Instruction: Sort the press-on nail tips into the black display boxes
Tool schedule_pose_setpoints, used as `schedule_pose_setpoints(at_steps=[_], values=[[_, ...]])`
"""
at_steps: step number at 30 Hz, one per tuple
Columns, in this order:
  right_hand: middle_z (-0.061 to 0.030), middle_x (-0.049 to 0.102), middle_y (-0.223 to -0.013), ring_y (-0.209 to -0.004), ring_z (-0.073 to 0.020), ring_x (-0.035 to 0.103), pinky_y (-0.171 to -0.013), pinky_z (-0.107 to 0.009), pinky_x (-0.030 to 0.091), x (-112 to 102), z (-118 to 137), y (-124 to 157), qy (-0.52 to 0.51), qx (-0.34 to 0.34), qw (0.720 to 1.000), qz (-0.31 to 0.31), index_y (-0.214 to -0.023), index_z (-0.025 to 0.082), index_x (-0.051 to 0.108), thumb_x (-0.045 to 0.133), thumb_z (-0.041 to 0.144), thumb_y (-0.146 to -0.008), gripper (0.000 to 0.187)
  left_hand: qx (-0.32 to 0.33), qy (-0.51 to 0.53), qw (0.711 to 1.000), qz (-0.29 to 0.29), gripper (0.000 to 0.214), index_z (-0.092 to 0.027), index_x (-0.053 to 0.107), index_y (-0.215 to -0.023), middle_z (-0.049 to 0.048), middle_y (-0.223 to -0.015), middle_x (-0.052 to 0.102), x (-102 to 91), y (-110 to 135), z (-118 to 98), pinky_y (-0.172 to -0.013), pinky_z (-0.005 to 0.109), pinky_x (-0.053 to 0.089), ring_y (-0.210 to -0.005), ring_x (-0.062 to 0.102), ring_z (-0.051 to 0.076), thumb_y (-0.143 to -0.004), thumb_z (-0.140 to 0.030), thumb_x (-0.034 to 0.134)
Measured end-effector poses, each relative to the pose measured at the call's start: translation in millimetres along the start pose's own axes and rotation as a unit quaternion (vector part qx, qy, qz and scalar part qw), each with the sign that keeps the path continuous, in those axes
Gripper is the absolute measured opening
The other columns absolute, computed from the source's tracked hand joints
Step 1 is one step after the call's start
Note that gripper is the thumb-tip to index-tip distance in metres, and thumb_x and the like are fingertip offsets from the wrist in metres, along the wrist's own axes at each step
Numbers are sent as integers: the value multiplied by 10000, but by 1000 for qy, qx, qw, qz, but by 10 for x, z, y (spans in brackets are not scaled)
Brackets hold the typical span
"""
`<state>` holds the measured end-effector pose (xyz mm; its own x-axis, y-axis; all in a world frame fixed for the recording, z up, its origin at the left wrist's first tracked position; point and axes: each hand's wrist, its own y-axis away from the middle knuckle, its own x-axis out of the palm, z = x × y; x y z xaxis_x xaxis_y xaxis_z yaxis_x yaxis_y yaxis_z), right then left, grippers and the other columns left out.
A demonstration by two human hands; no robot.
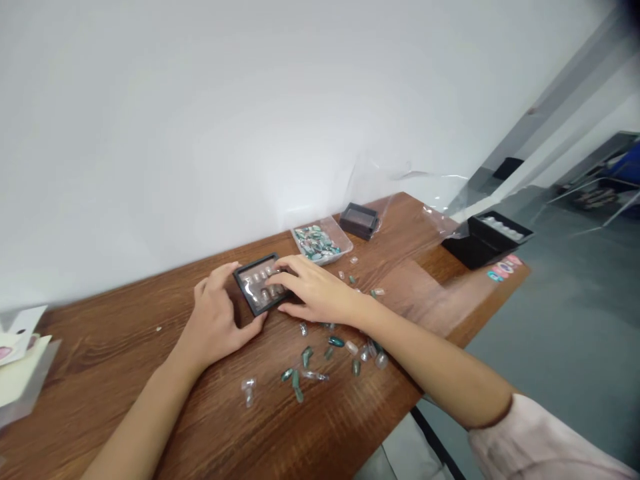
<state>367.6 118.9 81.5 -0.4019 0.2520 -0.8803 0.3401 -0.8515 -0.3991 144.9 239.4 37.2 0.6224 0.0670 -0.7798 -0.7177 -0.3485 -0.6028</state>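
Observation:
A small black-framed display box point(251, 295) lies on the wooden table, with rows of pale false nails point(259, 275) inside under a shiny clear surface. My left hand point(214, 319) grips the box from the left, fingertips at its upper left corner and thumb along its lower edge. Over the right part of the box reaches my right hand point(315, 288), its fingers stretched and apart, fingertips at the nails. That hand hides the box's right end. Loose green and clear false nails point(307, 357) are scattered on the table just below and to the right of my hands.
Against the wall stand a clear tray point(345, 241) full of green nails and another black box point(359, 221). Clear plastic film point(430, 177) and an open black box point(475, 243) with white contents are at the right end. Cards and papers point(23, 360) lie at the left table edge point(350, 460).

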Motion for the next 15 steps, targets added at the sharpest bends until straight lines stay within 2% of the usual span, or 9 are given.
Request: schedule_pose_setpoints(at_steps=[3, 6, 9, 12, 15], values=[[-171, 438, -1485, -1427, -276, 384, -1183, -494, 371, -60, 26, 1, -7, 3, 1000, -7, -1407, 180, 472, 655, 226, -925, 517, 29, 61, 996, -52, 990, -193, 171, -1539, 212, -1379, 476, -44, -40, -24, -1060, 587, 457, -1290, 527, 367, -768, -357, 769], [-182, 354, -1573, -1501, -287, 294, -1226, -527, 301, -119, 24, 8, -15, 14, 1000, -11, -1476, 201, 381, 687, 291, -910, 650, 55, 118, 989, -77, 1020, -217, 237, -1523, 190, -1356, 491, -83, -66, -31, -1039, 573, 489, -1263, 541, 357, -690, -299, 820], [-187, 355, -1583, -1496, -283, 313, -1238, -504, 283, -160, 9, 20, -34, 5, 999, 6, -1506, 190, 337, 739, 393, -871, 778, 62, 159, 981, -94, 995, -219, 328, -1492, 182, -1328, 516, -95, -54, -30, -1000, 579, 515, -1209, 573, 361, -635, -279, 830], [-213, 363, -1578, -1489, -280, 327, -1233, -463, 288, -182, 16, 27, -54, -20, 998, 18, -1490, 136, 357, 741, 412, -864, 785, 61, 186, 975, -107, 970, -261, 381, -1472, 166, -1332, 516, -89, -30, -59, -997, 612, 509, -1189, 584, 375, -605, -260, 815], [-208, 416, -1546, -1445, -274, 391, -1199, -456, 335, -194, 57, 19, -82, -24, 996, 25, -1493, 147, 339, 751, 415, -846, 813, 42, 195, 975, -103, 924, -338, 380, -1467, 134, -1336, 506, -97, -3, -105, -990, 625, 511, -1197, 569, 380, -628, -262, 758]])
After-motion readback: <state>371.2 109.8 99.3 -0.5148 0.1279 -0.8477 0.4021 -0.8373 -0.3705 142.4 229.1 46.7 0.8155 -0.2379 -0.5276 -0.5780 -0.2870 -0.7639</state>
